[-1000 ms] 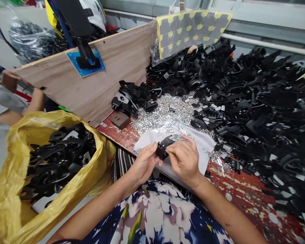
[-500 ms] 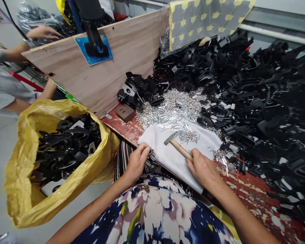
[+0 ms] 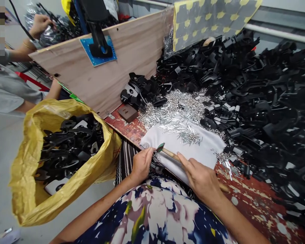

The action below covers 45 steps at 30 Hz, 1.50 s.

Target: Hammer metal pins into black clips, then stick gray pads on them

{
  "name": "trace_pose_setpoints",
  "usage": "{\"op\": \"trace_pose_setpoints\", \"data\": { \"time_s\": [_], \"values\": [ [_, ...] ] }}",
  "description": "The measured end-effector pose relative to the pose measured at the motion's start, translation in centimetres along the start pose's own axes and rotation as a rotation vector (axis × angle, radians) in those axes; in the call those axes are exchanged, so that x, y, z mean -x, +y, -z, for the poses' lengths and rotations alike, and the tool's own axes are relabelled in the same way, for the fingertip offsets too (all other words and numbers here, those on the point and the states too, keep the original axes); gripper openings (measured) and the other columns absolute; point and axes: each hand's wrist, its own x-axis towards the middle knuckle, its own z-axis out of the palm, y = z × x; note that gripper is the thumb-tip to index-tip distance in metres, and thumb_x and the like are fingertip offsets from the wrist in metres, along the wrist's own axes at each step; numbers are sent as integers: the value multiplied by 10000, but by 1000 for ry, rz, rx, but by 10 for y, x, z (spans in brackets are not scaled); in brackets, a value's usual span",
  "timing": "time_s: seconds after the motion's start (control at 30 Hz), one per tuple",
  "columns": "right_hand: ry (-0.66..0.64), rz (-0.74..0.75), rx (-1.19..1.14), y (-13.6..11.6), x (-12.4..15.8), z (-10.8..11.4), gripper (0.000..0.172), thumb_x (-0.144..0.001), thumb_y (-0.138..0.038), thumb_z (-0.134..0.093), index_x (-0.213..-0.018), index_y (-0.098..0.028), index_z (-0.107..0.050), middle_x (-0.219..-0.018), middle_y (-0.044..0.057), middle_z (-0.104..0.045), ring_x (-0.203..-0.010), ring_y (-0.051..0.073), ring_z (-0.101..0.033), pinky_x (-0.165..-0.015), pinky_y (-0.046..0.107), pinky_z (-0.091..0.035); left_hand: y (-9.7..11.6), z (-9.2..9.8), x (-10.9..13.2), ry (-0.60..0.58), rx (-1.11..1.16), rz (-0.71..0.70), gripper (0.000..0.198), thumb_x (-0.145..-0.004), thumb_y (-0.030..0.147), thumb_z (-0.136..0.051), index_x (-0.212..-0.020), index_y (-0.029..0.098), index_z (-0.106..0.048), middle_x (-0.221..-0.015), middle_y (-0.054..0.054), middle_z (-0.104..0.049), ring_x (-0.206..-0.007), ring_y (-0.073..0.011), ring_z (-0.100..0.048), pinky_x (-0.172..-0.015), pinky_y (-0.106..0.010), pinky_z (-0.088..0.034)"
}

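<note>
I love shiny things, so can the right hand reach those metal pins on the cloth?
Probably yes: nothing seems to block the right hand from the metal pins, though the wooden-handled hammer it grips might need setting down first.

On the table, pins lie partly on the cloth and behind it, parts heap to the right and rear, a block sits left near the board, the hammer is over the cloth, and a sack holding more parts stands left.
</note>
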Motion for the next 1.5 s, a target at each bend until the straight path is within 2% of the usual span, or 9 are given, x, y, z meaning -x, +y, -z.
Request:
{"op": "trace_pose_setpoints", "data": {
  "time_s": [0.33,0.5,0.73,0.8,0.87,1.0,1.2,1.3,1.5],
  "values": [
    [-117,-118,-171,14,0,-21,493,-1060,-216,-436,-1552,-220,-448,-919,48,-687,-737,175,-660,-654,297,-540,4,12,-4,-30,85,10,419,-1036,406,-406,-857,189,-716,-785,-25,-697,-774,-198,-645,-731,-274,-456],
    [35,-65,-150,6,-31,-10,380,-1012,-328,-580,-1370,-215,-635,-1182,127,-701,-1047,289,-643,-858,457,-537,34,22,-11,50,282,108,350,-997,462,-486,-1098,200,-695,-797,-4,-616,-708,-174,-574,-624,-253,-477],
    [-284,-196,-659,-3,-63,3,204,-978,-347,-599,-1020,-225,-758,-841,29,-727,-753,185,-652,-718,359,-547,43,8,-32,-265,708,284,475,-914,622,-585,-1120,201,-661,-710,35,-555,-488,-105,-486,-460,-225,-460],
    [-47,-397,-774,33,-70,18,223,-923,-420,-665,-878,-220,-752,-749,30,-708,-657,196,-631,-624,367,-536,34,8,-38,-262,773,311,498,-902,625,-604,-1139,190,-658,-735,20,-589,-487,-98,-489,-444,-215,-462],
    [475,-562,-863,79,-80,41,256,-868,-504,-714,-848,-250,-744,-751,63,-710,-653,243,-644,-580,407,-521,25,9,-41,-272,805,341,479,-877,599,-656,-1096,173,-666,-746,17,-600,-478,-83,-474,-427,-198,-455],
    [890,-564,-1044,136,-120,60,335,-959,-605,-498,-1032,-369,-724,-1020,75,-740,-856,249,-701,-731,439,-568,15,7,-45,-302,803,358,421,-832,544,-726,-1000,162,-675,-702,45,-579,-420,-56,-434,-394,-190,-450],
    [290,-209,-594,91,-222,-29,175,-906,-299,-655,-1028,-218,-750,-1111,83,-740,-1097,242,-640,-1013,493,-515,15,7,-49,-343,813,363,420,-807,536,-747,-969,155,-670,-669,52,-584,-396,-64,-458,-384,-214,-480],
    [128,37,-341,71,-267,-71,396,-886,-123,-630,-1278,-169,-666,-1306,116,-677,-1269,275,-537,-1147,522,-396,14,9,-48,-328,813,363,400,-799,507,-763,-958,152,-673,-658,51,-591,-393,-67,-472,-391,-220,-493],
    [-6,-11,-189,94,-271,-89,306,-975,-218,-552,-1263,-216,-655,-1150,68,-639,-1144,264,-577,-1048,437,-438,9,11,-48,-356,814,350,309,-846,429,-744,-960,147,-693,-659,38,-616,-398,-59,-506,-420,-194,-493]
  ]
}}
